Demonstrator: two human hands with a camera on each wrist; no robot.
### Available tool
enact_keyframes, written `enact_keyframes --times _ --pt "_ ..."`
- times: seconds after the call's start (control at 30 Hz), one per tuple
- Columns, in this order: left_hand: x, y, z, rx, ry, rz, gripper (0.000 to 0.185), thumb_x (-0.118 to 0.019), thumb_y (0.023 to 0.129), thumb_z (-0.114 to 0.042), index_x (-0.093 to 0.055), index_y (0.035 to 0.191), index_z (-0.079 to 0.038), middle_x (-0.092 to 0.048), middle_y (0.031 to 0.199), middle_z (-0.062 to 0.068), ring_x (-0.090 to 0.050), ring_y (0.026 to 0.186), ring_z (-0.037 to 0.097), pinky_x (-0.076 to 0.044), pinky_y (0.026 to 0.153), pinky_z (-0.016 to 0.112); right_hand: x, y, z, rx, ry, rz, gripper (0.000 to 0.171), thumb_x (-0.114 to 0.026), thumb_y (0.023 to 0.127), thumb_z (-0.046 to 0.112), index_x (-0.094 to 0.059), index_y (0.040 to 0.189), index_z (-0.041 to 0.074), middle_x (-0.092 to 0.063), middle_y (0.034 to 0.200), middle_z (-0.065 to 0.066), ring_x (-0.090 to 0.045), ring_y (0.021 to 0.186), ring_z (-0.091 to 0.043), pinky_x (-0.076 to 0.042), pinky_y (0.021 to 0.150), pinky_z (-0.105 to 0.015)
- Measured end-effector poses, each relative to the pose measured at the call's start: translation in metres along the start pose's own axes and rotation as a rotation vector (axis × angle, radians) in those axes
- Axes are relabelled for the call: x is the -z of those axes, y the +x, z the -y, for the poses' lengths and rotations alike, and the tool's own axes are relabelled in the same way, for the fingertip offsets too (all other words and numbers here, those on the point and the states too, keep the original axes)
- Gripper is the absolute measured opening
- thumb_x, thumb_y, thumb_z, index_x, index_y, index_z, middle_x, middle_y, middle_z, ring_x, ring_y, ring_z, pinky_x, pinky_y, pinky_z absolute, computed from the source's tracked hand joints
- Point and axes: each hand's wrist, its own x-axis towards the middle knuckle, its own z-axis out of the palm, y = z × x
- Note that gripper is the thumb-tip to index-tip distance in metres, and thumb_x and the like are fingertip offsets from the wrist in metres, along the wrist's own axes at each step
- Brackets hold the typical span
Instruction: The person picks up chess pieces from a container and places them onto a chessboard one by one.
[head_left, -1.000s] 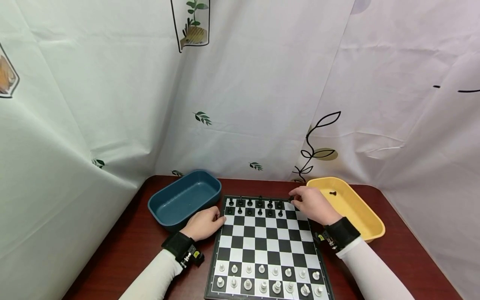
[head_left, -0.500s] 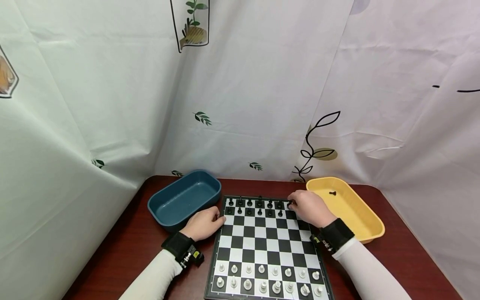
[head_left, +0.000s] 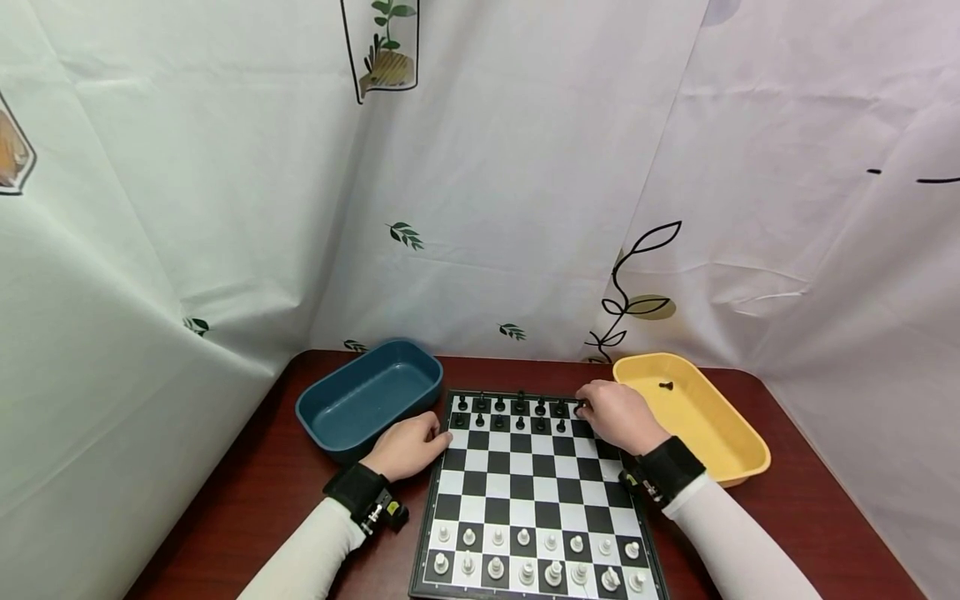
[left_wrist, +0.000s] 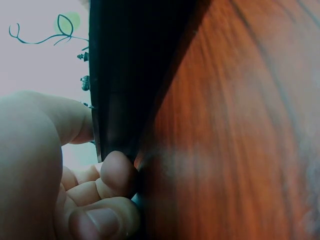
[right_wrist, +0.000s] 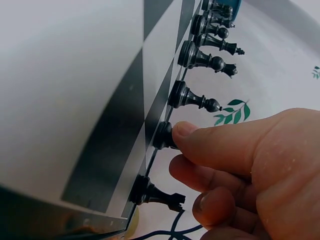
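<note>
On the table lies a black-and-white chessboard (head_left: 525, 481), with white pieces along the near side and black pieces along the far side. At its left edge, my left hand (head_left: 408, 447) grips the rim. In the left wrist view the thumb (left_wrist: 75, 120) lies over the board's top, with curled fingers (left_wrist: 119, 172) against its side. My right hand (head_left: 618, 414) is at the far right corner, pinching a black chess piece (right_wrist: 163, 135) whose top the thumb hides. Beside that piece a black bishop (right_wrist: 190, 97) and a black rook (right_wrist: 155, 194) stand on the back row.
A blue tub (head_left: 367, 396) stands left of the board's far end. On the right, a yellow tub (head_left: 712, 425) holds a small black piece (head_left: 666, 385). Behind the dark red table (head_left: 217, 508) hangs a patterned white cloth (head_left: 487, 208).
My right hand has shifted slightly left and down, setting the black piece on the back row, then stayed there. The left hand has not moved.
</note>
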Motion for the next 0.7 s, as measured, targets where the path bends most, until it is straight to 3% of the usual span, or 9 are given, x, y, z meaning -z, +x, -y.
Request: enact_keyframes --times 0.37,0.7 --pt "0.000 0.000 0.001 0.001 0.005 -0.004 0.032 -0.068 0.109 -0.041 -0.059 0.084 -0.024 -0.055 0.069 -0.007 -0.051 0.060 0.013 -0.041 0.060 0.035 0.000 0.000 -0.001 0.004 0.001 -0.008 0.022 -0.091 0.091 0.013 -0.082 0.110 0.005 -0.076 0.098 -0.006 -0.073 0.087 -0.025 -0.060 0.075 -0.048" --pt "0.001 0.000 -0.001 0.002 0.004 0.004 0.033 -0.068 0.109 -0.041 -0.059 0.084 -0.023 -0.055 0.069 -0.006 -0.050 0.060 0.014 -0.040 0.060 0.035 0.025 -0.003 -0.014 -0.031 0.071 -0.047 0.023 -0.086 0.097 0.018 -0.082 0.115 0.004 -0.080 0.105 -0.010 -0.075 0.090 -0.029 -0.061 0.079 -0.052"
